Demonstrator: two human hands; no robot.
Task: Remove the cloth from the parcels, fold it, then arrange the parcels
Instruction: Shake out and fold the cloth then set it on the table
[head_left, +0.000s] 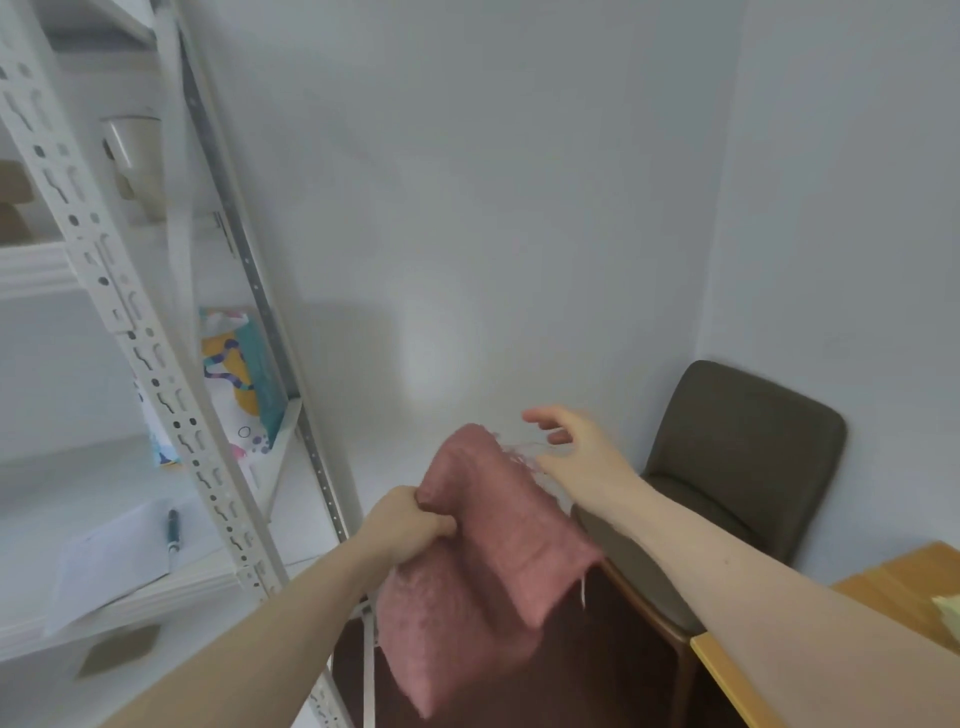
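A pink cloth (467, 561) hangs in the air in front of me, draped in folds with frayed threads along its upper right edge. My left hand (410, 525) grips the cloth's left side in a fist. Beside the cloth's top right edge my right hand (576, 452) is spread with straight fingers, and I cannot tell whether it touches the threads. No parcels are in view.
A white metal shelf rack (130, 322) stands at the left, holding a colourful bag (244, 374), paper and a pen (173, 530). A dark chair (743, 447) stands at the right against the wall. A wooden table edge (727, 670) shows at the lower right.
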